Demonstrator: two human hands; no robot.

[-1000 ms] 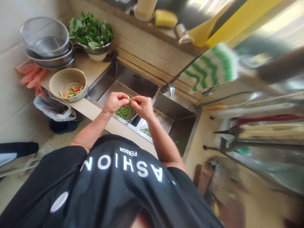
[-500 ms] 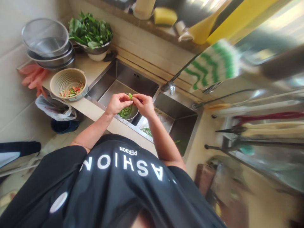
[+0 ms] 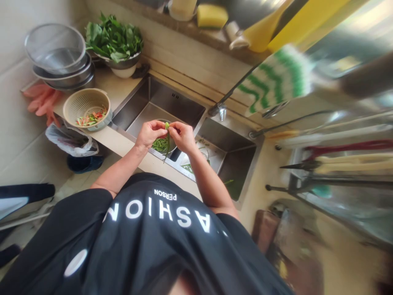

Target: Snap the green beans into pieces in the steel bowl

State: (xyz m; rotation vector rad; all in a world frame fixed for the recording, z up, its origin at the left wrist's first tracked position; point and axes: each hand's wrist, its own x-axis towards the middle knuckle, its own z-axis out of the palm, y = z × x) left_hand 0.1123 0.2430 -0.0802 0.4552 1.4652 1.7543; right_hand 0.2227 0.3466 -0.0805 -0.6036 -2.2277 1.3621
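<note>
Over the front of the left sink basin (image 3: 152, 112), my left hand (image 3: 149, 134) and my right hand (image 3: 183, 137) meet, thumbs and fingers pinched together. Between them is a thin green vegetable stem (image 3: 168, 143) with a paler upper end, its lower part hanging down. Both hands are closed on it. Just below and behind my left hand, short green stem pieces (image 3: 159, 145) lie in a round bowl, partly hidden by my hands. More green stems (image 3: 187, 166) show in the right basin (image 3: 241, 162), partly behind my right forearm.
A beige colander (image 3: 69, 110) with red and green scraps stands on the left counter. Behind it are stacked metal bowls (image 3: 63, 80), pink gloves (image 3: 43, 100) and a bowl of leafy greens (image 3: 113, 39). A faucet (image 3: 222, 112) and striped cloth (image 3: 276, 80) are at back right.
Both hands have shifted slightly left, still pinched together. A long stretch of the stem now hangs visibly below the fingers; before, mostly its upper end showed.
</note>
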